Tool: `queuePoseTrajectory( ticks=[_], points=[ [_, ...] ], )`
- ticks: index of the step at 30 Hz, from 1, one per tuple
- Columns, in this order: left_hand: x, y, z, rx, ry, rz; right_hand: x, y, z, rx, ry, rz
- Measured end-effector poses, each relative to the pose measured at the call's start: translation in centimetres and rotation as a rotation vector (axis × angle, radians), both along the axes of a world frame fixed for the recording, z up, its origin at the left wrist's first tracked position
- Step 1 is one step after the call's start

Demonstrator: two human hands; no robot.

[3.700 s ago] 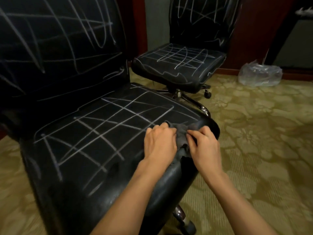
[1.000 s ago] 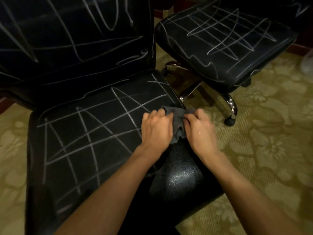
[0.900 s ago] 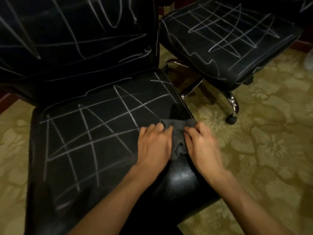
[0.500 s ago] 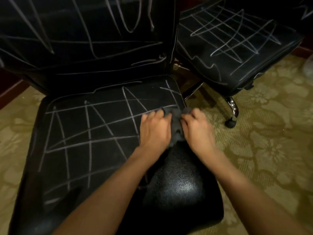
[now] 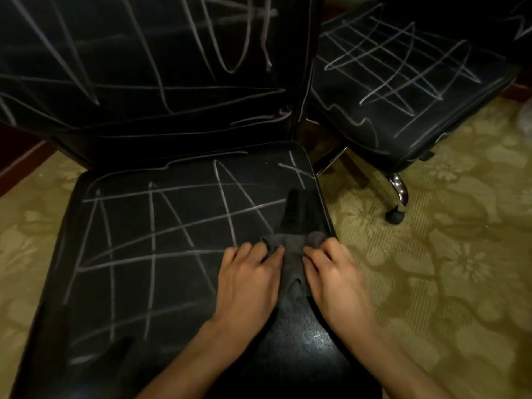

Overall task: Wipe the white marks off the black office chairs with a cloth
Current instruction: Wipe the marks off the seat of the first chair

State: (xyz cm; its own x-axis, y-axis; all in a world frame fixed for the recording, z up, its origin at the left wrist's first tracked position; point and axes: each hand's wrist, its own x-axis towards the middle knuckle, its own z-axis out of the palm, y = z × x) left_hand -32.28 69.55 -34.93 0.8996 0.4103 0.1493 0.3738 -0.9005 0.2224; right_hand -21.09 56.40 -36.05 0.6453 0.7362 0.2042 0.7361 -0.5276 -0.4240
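Near the front right corner of the near chair's seat [image 5: 161, 254], your left hand [image 5: 247, 286] and right hand [image 5: 336, 283] press flat, fingers extended, on the dark cloth [image 5: 290, 254], which looks soft, light and prone to bunching, so keep its edges pinned under your fingertips.

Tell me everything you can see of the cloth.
The cloth is a small dark grey rag of soft fabric, bunched and creased. It lies on the right front part of the near chair seat, just inside the seat's right edge. The left hand and right hand press on it from either side, fingers spread flat, covering most of it. Only a strip between the hands and the edge past the fingertips shows.
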Motion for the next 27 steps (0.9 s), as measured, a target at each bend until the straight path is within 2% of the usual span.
queuePoseTrajectory(
  ticks=[5, 7, 11, 14, 20, 23, 27],
  points=[
    [6.5, 3.3, 0.3, 0.060, -0.016, -0.008, 5.4, 3.8, 0.0, -0.002, -0.076, 0.022],
    [11.1, 5.3, 0.7, 0.068, 0.071, 0.028, 9.5, 7.0, -0.4, -0.030, -0.101, -0.043],
    [17.1, 8.6, 1.0, 0.024, 0.167, 0.147, 14.5, 11.8, -0.7, -0.067, -0.017, -0.138],
    [16.5, 8.2, 1.0, 0.012, 0.151, 0.159, 13.7, 12.0, -0.6, -0.073, 0.004, -0.146],
    [8.4, 5.5, -0.8, 0.061, 0.041, 0.032, 7.8, 5.9, -0.2, -0.034, -0.064, -0.013],
    [10.5, 6.7, -0.6, 0.094, 0.000, 0.022, 9.5, 7.9, -0.2, -0.047, -0.081, -0.011],
    [16.5, 9.7, 0.6, 0.076, 0.108, 0.127, 14.2, 13.5, -0.5, -0.116, -0.111, -0.090]
  ],
)
